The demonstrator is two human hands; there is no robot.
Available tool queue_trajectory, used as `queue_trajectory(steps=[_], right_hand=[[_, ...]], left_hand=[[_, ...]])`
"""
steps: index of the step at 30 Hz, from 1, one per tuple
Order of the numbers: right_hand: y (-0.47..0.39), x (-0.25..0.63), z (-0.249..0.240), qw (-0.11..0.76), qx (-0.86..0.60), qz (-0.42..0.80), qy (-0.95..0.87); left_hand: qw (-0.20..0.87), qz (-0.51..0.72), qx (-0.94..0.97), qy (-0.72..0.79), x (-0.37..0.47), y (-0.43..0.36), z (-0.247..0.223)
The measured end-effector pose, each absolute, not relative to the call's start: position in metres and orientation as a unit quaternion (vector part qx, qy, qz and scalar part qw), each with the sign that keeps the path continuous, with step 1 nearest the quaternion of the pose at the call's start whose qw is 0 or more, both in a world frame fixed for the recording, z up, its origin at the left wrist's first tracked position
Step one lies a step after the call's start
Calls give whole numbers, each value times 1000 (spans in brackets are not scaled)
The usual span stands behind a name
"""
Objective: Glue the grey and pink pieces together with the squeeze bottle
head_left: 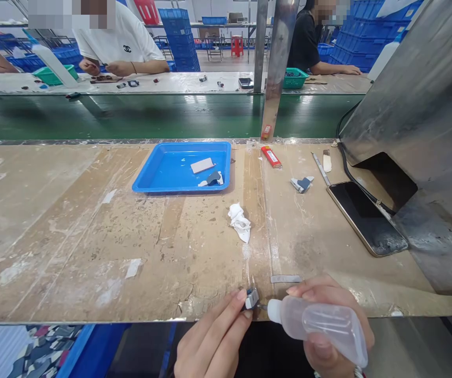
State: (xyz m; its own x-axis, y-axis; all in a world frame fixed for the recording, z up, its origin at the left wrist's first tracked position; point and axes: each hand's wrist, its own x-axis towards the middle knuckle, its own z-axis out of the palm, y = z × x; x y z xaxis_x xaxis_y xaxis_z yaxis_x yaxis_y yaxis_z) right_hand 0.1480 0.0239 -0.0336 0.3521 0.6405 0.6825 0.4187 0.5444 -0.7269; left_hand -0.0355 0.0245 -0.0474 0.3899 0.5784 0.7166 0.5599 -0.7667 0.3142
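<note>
Near the front edge of the bench, my left hand (218,336) pinches a small grey and dark-blue piece (252,298) between thumb and fingers. Wrapped round a translucent plastic squeeze bottle (324,325), my right hand (338,299) tilts it on its side. The bottle's thin nozzle points left at the piece; whether the tip touches it I cannot tell. Just beyond the bottle lies a flat grey strip (286,279). A crumpled white tissue (239,223) rests farther back. Another grey and dark-blue piece (301,184) sits to the right.
A blue tray (143,185) holds small pieces. On the right are a red lighter (271,157), a pen-like tool (320,168), a phone (368,218) and a metal housing (439,157). Beyond runs a green conveyor belt (163,115), with people seated across it. A blue bin (80,349) stands below left.
</note>
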Motion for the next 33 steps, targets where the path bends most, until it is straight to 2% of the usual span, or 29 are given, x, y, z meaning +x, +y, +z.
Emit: queue_trajectory(steps=[3, 8, 12, 18, 25, 33], right_hand=[[22, 148, -36, 675, -472, 82, -561], [20, 147, -36, 745, -462, 100, -470], [24, 145, -34, 787, -461, 135, -387], [27, 144, -36, 773, -450, 133, -427], [28, 145, -34, 768, -424, 147, -457], [31, 143, -29, 753, -429, 132, -480]], left_hand=[[24, 440, 824, 357, -31, 19, -47], [31, 495, 764, 412, -26, 19, -52], [48, 469, 808, 353, -37, 26, -49], [121, 430, 831, 330, -45, 38, -32], [38, 350, 882, 313, -45, 60, -12], [-14, 327, 909, 259, -44, 67, 1]])
